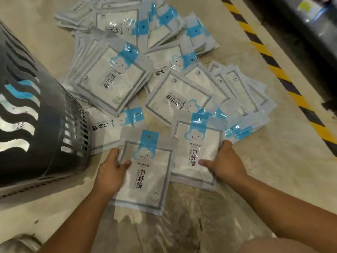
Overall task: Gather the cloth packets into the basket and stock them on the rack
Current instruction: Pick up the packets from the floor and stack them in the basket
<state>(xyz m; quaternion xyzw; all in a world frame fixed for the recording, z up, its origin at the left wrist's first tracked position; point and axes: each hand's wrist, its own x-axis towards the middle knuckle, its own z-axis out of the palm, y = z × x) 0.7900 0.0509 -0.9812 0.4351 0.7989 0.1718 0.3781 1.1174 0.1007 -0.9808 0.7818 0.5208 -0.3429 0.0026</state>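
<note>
A packet [147, 172] is gripped at its left edge by the left hand [109, 172], with the thumb laid on its face and the fingers wrapped round the edge. A second packet [197, 148], just right of it and slightly overlapped by it, is held at its right edge by the right hand [224, 163], thumb on top. Beyond the fingertips a pile [164, 79] of like packets is spread over the floor [282, 161]. Left of the left fingers a dark slotted basket [45, 134] is seen, with packets showing through its slots. Far right of the right fingers a yellow-black stripe [284, 77] is marked.
</note>
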